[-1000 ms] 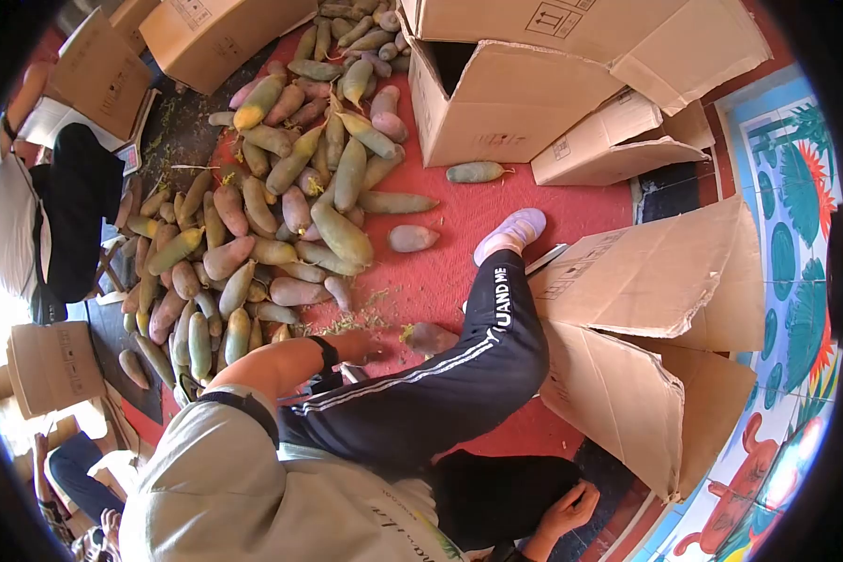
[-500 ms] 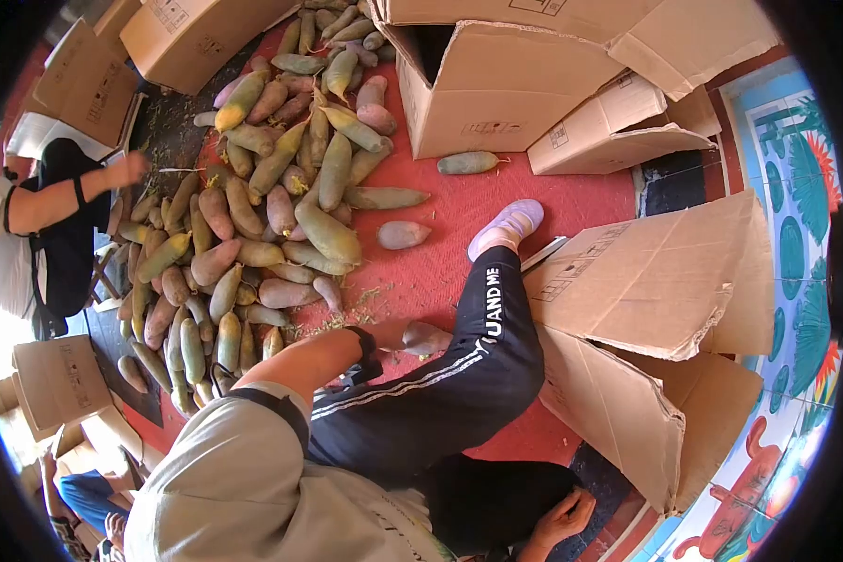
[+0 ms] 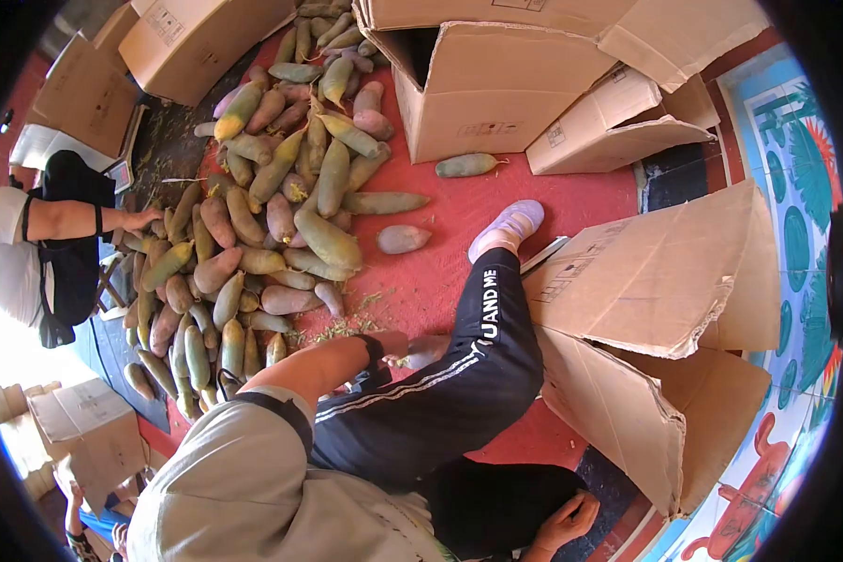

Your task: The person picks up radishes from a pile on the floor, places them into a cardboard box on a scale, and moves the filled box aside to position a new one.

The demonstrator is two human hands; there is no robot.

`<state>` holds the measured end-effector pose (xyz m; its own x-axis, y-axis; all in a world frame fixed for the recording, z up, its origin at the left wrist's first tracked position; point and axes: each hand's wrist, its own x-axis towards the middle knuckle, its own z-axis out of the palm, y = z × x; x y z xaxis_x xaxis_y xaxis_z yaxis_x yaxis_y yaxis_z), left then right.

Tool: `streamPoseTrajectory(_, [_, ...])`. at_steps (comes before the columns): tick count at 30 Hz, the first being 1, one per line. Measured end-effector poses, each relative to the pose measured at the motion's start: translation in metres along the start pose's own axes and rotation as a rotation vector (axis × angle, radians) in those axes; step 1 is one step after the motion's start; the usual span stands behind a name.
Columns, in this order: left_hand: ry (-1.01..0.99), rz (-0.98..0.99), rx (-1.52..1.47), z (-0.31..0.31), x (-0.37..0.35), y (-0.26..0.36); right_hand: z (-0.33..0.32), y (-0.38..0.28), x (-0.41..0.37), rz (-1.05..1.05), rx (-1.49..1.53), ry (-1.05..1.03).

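Note:
My left hand (image 3: 393, 343), past a black wristband, is closed on a pinkish-grey radish (image 3: 426, 352) beside my bent leg. Its fingers are mostly hidden, and the leg partly covers the radish. My right hand (image 3: 569, 521) lies loosely at the edge of my dark knee (image 3: 501, 506), fingers a little bent and nothing in them. To the left spreads a large heap of green and pinkish radishes (image 3: 332, 239). Two loose ones, a pink radish (image 3: 404, 239) and a green radish (image 3: 466, 165), lie apart on the red mat (image 3: 459, 201).
An open cardboard box (image 3: 646, 281) stands right of my leg, with more cartons (image 3: 496, 89) at the top. A tiled wall (image 3: 796, 234) borders the right side. On the left, a seated co-worker's hand (image 3: 143, 219) touches the heap; another person (image 3: 103, 525) is at lower left.
The radish by my left hand has shifted slightly down and turned, its root tip now showing at the left. The co-worker's hand has come down onto the heap. My right hand stays put.

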<state>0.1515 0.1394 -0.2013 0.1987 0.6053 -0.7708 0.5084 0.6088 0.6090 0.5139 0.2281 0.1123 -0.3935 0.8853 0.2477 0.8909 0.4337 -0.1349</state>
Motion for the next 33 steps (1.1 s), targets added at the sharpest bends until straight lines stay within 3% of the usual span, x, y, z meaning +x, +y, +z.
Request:
streamPoseTrajectory(1, [0.004,-0.196,-0.121,-0.008,-0.020,0.020,0.000,0.000,-0.001,0.003,-0.003,0.002])
streamPoseTrajectory(2, [0.064,-0.201,-0.387,0.005,-0.013,0.013,0.000,0.001,-0.001,0.009,0.010,0.010])
streamPoseTrajectory(6, [-0.094,-0.265,-0.335,-0.004,-0.028,0.031,-0.001,-0.002,0.000,0.019,0.041,0.012])
streamPoseTrajectory(13, [-0.183,-0.220,-0.333,-0.008,-0.037,0.034,-0.001,-0.005,0.002,0.003,0.039,0.001])
streamPoseTrajectory(16, [-0.169,-0.226,-0.484,-0.002,-0.036,0.032,-0.001,-0.006,0.003,0.008,0.016,0.006])
streamPoseTrajectory(18, [-0.161,-0.308,-0.474,0.006,-0.027,0.029,0.000,-0.004,0.003,0.012,0.013,0.004])
streamPoseTrajectory(25, [-0.059,-0.219,-0.392,0.045,0.029,-0.022,0.000,-0.005,0.003,0.014,0.000,-0.001])
streamPoseTrajectory(29, [-0.032,-0.192,-0.662,0.021,0.018,-0.047,-0.001,-0.007,0.004,-0.008,0.011,0.015])
streamPoseTrajectory(31, [0.001,0.034,-0.090,0.003,0.019,-0.067,-0.001,-0.008,0.005,0.000,0.021,0.015])
streamPoseTrajectory(32, [0.002,0.032,-0.088,-0.004,0.013,-0.075,-0.002,-0.009,0.005,0.002,0.026,0.008])
streamPoseTrajectory(33, [0.133,0.088,0.186,-0.011,0.004,-0.079,-0.002,-0.009,0.005,0.004,0.030,0.000])
